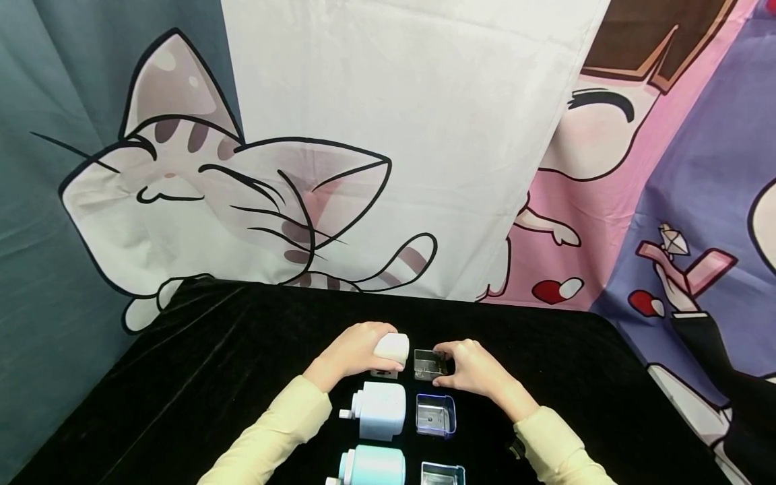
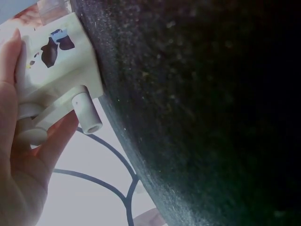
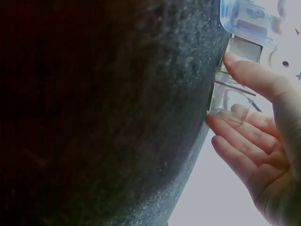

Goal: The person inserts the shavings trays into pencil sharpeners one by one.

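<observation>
My left hand (image 1: 356, 347) grips a white crank pencil sharpener (image 1: 394, 345) at the far end of the black cloth. In the left wrist view the sharpener (image 2: 80, 59) shows a dark printed figure, with its crank handle (image 2: 87, 110) pointing down past my fingers. To its right, my right hand (image 1: 475, 369) pinches a small clear box-shaped drawer (image 1: 427, 365) between thumb and fingers. The right wrist view shows my thumb on one side of the clear drawer (image 3: 231, 100) and my fingertips at the opposite side.
Nearer me stand a pale blue sharpener (image 1: 383, 407) and a turquoise sharpener (image 1: 376, 466), cranks to the left. Beside them are a blue-tinted clear drawer (image 1: 435, 416) and another clear drawer (image 1: 444, 473). A printed curtain (image 1: 388, 87) hangs behind the black cloth (image 1: 212, 377).
</observation>
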Demonstrator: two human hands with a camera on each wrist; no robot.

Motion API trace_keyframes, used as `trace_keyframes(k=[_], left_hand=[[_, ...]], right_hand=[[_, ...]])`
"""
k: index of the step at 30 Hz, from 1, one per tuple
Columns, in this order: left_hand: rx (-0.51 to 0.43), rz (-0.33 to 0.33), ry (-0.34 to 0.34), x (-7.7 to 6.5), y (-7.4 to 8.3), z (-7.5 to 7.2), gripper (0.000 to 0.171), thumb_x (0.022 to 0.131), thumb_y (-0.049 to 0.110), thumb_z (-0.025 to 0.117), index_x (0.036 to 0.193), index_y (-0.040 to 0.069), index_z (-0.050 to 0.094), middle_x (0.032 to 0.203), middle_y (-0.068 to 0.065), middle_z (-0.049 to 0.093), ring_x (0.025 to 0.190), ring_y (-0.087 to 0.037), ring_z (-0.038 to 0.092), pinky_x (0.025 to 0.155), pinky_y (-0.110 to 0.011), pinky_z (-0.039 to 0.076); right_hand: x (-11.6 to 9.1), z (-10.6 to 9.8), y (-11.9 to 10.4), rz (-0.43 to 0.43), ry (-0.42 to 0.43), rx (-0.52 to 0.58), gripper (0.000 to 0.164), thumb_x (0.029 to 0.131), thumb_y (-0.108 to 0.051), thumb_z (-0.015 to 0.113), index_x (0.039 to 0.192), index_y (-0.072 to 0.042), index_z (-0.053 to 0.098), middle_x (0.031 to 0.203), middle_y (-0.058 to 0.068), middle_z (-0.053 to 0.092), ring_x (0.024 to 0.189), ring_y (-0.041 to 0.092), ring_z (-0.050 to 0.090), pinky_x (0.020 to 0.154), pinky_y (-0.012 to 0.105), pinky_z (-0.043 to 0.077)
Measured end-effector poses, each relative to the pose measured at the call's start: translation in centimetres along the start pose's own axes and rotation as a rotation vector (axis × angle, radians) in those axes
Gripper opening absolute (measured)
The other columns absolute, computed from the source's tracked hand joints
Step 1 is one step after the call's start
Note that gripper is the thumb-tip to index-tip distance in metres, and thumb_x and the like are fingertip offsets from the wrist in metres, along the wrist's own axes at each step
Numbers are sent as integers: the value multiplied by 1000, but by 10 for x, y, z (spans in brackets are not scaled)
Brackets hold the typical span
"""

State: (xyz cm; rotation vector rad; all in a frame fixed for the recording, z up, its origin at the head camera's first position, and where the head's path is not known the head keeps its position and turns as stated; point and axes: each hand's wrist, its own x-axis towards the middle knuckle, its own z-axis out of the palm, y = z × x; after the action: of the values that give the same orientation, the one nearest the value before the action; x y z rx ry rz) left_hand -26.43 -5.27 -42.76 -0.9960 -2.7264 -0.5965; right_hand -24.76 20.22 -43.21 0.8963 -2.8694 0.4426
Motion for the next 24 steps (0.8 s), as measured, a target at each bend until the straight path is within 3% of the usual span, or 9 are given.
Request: trace_keyframes(k=[12,24], left_hand=[[5,3,-4,0,-1,2,54,69,57,66,107,20,58,94,7,62,76,-6,52,66,-20,45],[15,-2,-4,-1,-1,2,55,69,58,66,107,20,58,94,6,63,76,-6,53,66,-20,45]], right_hand=[[2,-3,-3,-18,21,-20,42,61,-35,78,93,-13,66,79,-4,67,72,3,59,63,22,49],[3,0,-5,-9,3,-2,45,62,-37,77,97,-11,65,82,-4,68,74,4,61,65,22,50]])
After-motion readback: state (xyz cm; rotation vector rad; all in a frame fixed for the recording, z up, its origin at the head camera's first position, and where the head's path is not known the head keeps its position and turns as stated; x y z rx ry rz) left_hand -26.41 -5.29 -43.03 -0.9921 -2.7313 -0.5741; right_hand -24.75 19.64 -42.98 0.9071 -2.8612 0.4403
